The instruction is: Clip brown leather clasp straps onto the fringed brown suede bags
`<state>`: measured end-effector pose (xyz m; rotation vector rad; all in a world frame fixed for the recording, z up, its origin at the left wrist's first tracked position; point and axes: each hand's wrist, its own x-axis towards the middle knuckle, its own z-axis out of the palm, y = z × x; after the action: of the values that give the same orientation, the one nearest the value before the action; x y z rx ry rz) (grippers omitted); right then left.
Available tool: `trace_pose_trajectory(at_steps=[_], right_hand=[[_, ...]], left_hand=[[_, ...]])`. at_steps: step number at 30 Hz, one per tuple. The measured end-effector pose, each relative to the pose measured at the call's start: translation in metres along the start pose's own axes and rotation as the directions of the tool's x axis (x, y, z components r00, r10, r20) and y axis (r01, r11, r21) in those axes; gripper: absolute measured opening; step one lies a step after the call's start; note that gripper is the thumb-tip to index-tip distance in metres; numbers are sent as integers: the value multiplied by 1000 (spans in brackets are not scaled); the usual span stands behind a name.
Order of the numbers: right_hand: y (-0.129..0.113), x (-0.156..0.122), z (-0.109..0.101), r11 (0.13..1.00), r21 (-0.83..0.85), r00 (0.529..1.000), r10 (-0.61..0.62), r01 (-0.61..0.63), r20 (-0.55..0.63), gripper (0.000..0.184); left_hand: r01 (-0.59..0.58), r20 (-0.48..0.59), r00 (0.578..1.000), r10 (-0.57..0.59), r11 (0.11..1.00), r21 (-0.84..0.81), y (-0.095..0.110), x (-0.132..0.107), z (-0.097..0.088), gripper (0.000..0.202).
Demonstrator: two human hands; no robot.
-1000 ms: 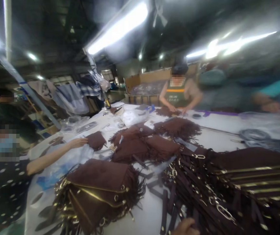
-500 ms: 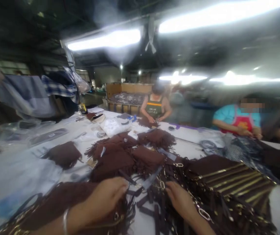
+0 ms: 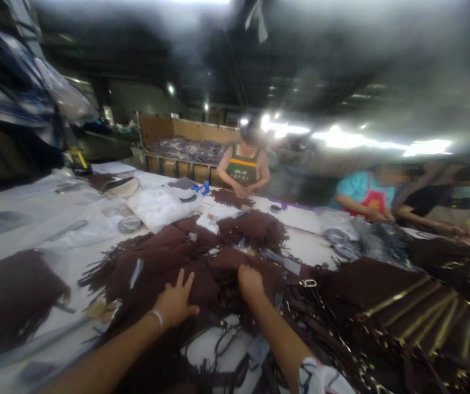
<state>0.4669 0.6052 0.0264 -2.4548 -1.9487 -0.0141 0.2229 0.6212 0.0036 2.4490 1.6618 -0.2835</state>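
Note:
My left hand [image 3: 176, 304], with a band on its wrist, is spread with fingers apart over a brown fringed bag [image 3: 153, 279] in the middle pile. Beside it, my right hand [image 3: 251, 282] has its fingers curled onto another brown fringed bag [image 3: 229, 261] and grips its near part; the fingertips are partly hidden. Dark straps [image 3: 239, 369] and loops lie on the white table below my hands. To the right of my right arm are brown straps with gold clasps [image 3: 309, 283].
Brown bags with gold zippers [image 3: 403, 298] are stacked at right. Another brown bag [image 3: 13, 290] lies at left. Clear plastic bags [image 3: 165, 208] and a tape roll [image 3: 129, 224] sit farther back on the table [image 3: 313, 249]. Co-workers, one in a green apron [image 3: 241, 171], stand across it.
My view has shifted right and down. Both hands have moved forward from the near bags and straps to the middle pile; the left fingers have spread, and the right hand has taken hold of a bag.

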Motion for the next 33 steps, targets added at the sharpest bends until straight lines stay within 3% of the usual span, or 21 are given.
trace_pose_trajectory(at_steps=[3, 6, 9, 11, 13, 14, 16, 18, 20, 21, 23, 26, 29, 31, 33], right_hand=[[-20, 18, -25, 998, -47, 998, -46, 44, -53, 22], [-75, 23, -50, 983, -34, 973, -181, 178, -145, 25], [-139, 8, -54, 916, 9, 901, -392, 400, -186, 27], [-165, -9, -48, 838, 46, 831, -531, 544, -167, 20], [-167, -31, -36, 777, 82, 777, -608, 625, -164, 23], [-159, -43, -29, 770, 103, 773, -609, 630, -176, 31], [-134, -66, -12, 809, 157, 820, -534, 566, -206, 55], [-109, -79, 4, 863, 279, 905, -385, 422, -180, 78], [-100, -77, 20, 845, 372, 921, -381, 384, -84, 82], [-104, -71, 27, 825, 406, 911, -409, 393, -52, 80], [-127, -50, 38, 777, 456, 880, -475, 434, -28, 71], [-175, -8, 42, 712, 509, 837, -546, 484, -33, 62], [-203, 23, 36, 666, 540, 812, -581, 514, -57, 66], [-195, 21, 30, 673, 545, 827, -558, 500, -69, 68], [-165, -5, 26, 715, 527, 857, -512, 460, -54, 57]], left_hand=[[-25, -25, 999, 24, 1000, -10, -31, 7, 2, 75], [-29, -37, 999, 29, 1000, 3, -52, -1, 2, 67], [-58, -21, 998, 59, 998, 26, -67, -14, 2, 57], [-99, 12, 995, 99, 994, 38, -76, -22, 1, 47], [-130, 42, 991, 129, 991, 42, -83, -32, -1, 41], [-132, 48, 990, 130, 990, 43, -83, -39, -2, 39], [-120, 35, 992, 118, 991, 54, -77, -58, -10, 43], [-148, -25, 988, 151, 984, 101, -63, -77, -22, 41], [-263, -76, 958, 275, 954, 143, -49, -85, -34, 36], [-295, -153, 934, 323, 938, 183, -45, -84, -37, 37], [-305, -237, 901, 362, 920, 246, -46, -72, -32, 66], [-121, -225, 959, 174, 965, 232, -71, -42, -5, 114], [94, -227, 973, -47, 975, 202, -106, -13, 20, 120], [134, -230, 969, -88, 972, 193, -125, 0, 28, 118], [147, -224, 969, -106, 973, 179, -136, 6, 30, 119]])
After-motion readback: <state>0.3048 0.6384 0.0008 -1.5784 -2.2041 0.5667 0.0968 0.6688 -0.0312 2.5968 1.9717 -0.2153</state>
